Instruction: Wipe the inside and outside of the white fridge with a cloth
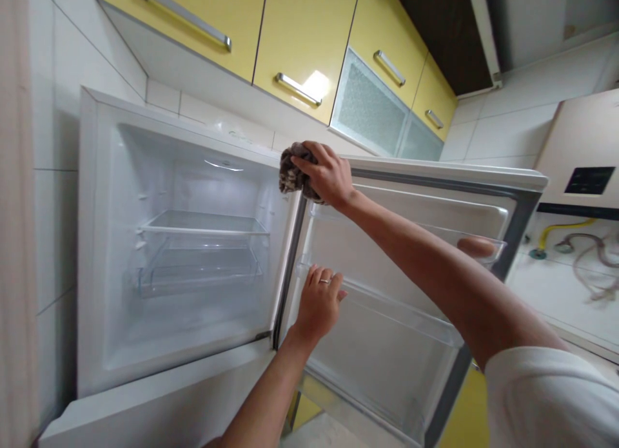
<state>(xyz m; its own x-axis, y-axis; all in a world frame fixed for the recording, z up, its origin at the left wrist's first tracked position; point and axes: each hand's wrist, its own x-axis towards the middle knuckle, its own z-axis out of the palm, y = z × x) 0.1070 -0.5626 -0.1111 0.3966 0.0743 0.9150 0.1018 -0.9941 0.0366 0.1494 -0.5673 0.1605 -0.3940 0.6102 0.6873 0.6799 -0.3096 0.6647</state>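
My right hand (pixel 329 174) is closed round a crumpled brown patterned cloth (pixel 291 171), pressed at the top hinge-side corner where the fridge body meets its open door. Lower down, my left hand (pixel 318 303), with a ring on one finger, has its fingers curled over the rim of a clear door shelf (pixel 401 312). The fridge door (pixel 382 358) stands wide open to the right, edged by a grey seal (pixel 522 219). To the left is the lit fridge compartment (pixel 193 325), with a glass shelf (pixel 207 222) and a clear drawer (pixel 203 277) below it.
Yellow wall cabinets (pixel 304 35) with metal handles hang above the fridge. An upper door shelf holds a brownish rounded item (pixel 476 246). A water heater (pixel 585 151) with a yellow pipe (pixel 556 232) is on the tiled wall at right. The lower fridge section (pixel 159 396) lies beneath.
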